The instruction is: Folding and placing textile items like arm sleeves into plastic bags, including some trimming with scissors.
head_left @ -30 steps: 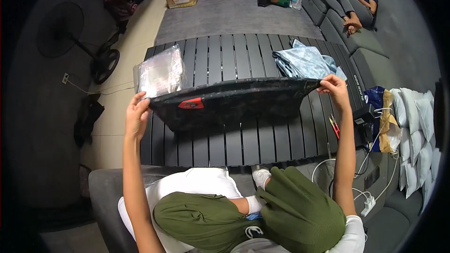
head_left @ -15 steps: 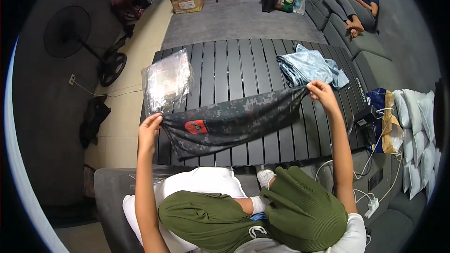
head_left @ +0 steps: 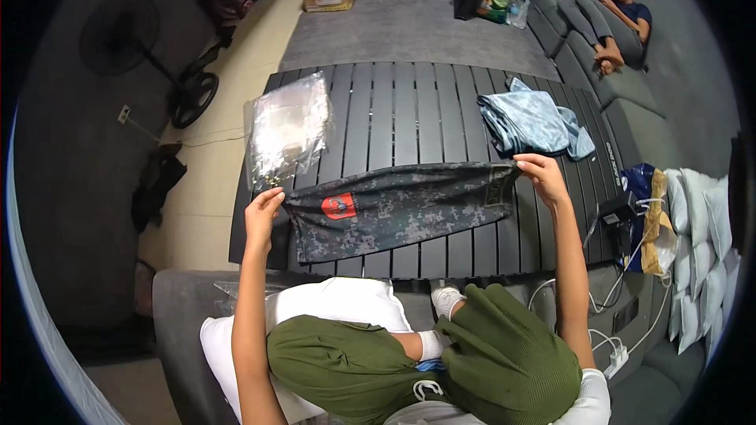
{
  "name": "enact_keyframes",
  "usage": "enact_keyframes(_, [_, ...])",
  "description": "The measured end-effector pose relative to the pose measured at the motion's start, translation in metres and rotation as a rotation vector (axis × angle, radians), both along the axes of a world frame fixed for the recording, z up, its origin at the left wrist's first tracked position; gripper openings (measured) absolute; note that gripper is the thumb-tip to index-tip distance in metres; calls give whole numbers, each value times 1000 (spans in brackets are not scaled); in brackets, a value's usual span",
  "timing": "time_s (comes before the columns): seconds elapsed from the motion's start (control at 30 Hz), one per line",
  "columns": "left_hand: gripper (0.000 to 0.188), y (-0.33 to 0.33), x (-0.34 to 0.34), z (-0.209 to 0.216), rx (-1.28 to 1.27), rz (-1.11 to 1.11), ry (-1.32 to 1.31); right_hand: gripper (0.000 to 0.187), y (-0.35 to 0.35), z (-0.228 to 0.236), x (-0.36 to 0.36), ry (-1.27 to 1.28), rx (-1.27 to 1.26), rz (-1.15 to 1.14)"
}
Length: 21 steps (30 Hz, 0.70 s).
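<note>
Stretched between my hands is a dark digital-camouflage cloth [head_left: 417, 208] with a red patch near its left end. Its upper edge is pulled fairly straight, while the lower part hangs down over the black slatted table [head_left: 394, 126]. My left hand [head_left: 264, 212] pinches the upper left corner, and my right hand [head_left: 540, 177] pinches the upper right one. Just beyond my left hand lies a stack of clear plastic bags [head_left: 290, 126]. A folded pale blue patterned cloth [head_left: 531, 120] rests on the table beyond my right hand.
A white pillow [head_left: 339, 307] lies by my legs. To the right are a power adapter [head_left: 617, 208], white cables, a power strip [head_left: 617, 360] and stacked white pouches [head_left: 701, 244]. A person [head_left: 618, 20] reclines on the grey sofa [head_left: 622, 98]. A fan [head_left: 118, 35] stands left.
The camouflage cloth has been spread flatter, its right end now hanging squarely. My right hand sits slightly lower in view. Both hands still pinch the corners. The whole view has shifted slightly.
</note>
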<state>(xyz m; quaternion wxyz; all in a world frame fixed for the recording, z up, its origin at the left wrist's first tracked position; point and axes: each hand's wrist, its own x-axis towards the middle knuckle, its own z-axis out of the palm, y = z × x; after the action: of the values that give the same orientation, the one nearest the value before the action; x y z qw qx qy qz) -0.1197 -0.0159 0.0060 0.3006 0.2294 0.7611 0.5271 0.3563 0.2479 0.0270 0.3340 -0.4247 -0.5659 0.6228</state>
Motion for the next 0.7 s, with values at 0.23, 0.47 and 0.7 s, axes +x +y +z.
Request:
enact_keyframes(0.23, [22, -12, -3, 14, 85, 3, 34, 22, -19, 24, -9, -8, 188, -34])
enact_keyframes(0.47, [19, -24, 0, 45, 244, -104, 83, 14, -20, 46, 10, -423, 621, -22])
enact_keyframes(0.7, [10, -59, -13, 103, 520, -82, 253, 8, -30, 104, 35, 40, 475, 175])
